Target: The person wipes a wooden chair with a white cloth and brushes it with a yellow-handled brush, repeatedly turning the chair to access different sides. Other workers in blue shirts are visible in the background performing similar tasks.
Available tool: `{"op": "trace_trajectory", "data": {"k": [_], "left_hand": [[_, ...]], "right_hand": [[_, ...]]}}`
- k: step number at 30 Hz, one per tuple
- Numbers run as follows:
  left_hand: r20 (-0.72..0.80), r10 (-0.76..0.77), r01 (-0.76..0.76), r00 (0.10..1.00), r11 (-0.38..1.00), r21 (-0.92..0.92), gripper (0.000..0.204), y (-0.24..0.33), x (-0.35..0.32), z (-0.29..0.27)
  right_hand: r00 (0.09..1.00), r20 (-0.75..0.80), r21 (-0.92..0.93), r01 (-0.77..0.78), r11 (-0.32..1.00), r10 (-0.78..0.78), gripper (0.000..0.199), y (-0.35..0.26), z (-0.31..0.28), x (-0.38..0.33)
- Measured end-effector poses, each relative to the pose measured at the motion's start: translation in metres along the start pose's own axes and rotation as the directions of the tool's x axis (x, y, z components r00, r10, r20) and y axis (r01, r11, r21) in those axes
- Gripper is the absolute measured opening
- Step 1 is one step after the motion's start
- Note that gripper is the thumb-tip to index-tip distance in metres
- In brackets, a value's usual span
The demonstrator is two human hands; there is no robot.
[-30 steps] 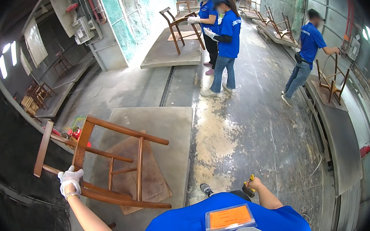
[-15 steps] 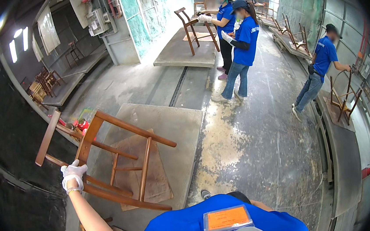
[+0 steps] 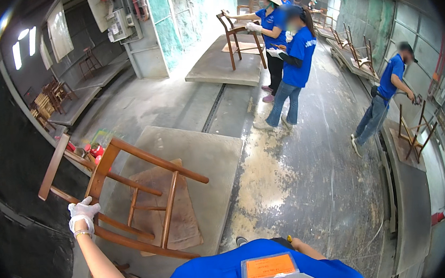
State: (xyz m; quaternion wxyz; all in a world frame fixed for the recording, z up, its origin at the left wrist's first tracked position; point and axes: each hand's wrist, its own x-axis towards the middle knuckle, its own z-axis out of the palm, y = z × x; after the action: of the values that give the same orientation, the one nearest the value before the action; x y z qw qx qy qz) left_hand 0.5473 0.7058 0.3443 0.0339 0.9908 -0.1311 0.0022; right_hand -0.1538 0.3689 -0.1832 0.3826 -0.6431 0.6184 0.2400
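A brown wooden chair frame lies tilted on its side over a grey platform, with a brown board under it. My left hand, in a white glove, grips a rail of the chair frame at its left end. My right hand is hidden behind my blue shirt; only the right forearm shows at the lower edge.
Two people in blue shirts stand at a wooden chair on a far platform. Another person in blue bends over a chair frame at the right. Stacked chairs sit at the left. The concrete floor is stained.
The view has shifted so the chair frame sits higher and more central. My right hand, seen at the lower edge a second ago, has dropped out of sight. My left hand keeps its grip.
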Motion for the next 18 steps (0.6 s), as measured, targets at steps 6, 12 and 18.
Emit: {"op": "trace_trajectory", "data": {"k": [6, 12, 18], "left_hand": [[0.026, -0.085, 0.087, 0.996, 0.994, -0.069, 0.071, -0.001, 0.006, 0.003], [0.045, -0.049, 0.057, 0.998, 0.982, -0.178, 0.068, 0.001, 0.011, 0.002], [0.027, -0.049, 0.053, 0.998, 0.982, -0.179, 0.068, 0.001, 0.019, 0.005]], "right_hand": [[0.996, 0.029, -0.039, 0.091, 0.995, -0.090, 0.062, 0.001, -0.014, 0.041], [0.992, -0.013, -0.089, 0.127, 0.988, -0.129, 0.062, -0.004, -0.055, 0.065], [0.994, -0.014, -0.141, 0.105, 0.984, -0.108, 0.061, -0.033, -0.098, 0.063]]}}
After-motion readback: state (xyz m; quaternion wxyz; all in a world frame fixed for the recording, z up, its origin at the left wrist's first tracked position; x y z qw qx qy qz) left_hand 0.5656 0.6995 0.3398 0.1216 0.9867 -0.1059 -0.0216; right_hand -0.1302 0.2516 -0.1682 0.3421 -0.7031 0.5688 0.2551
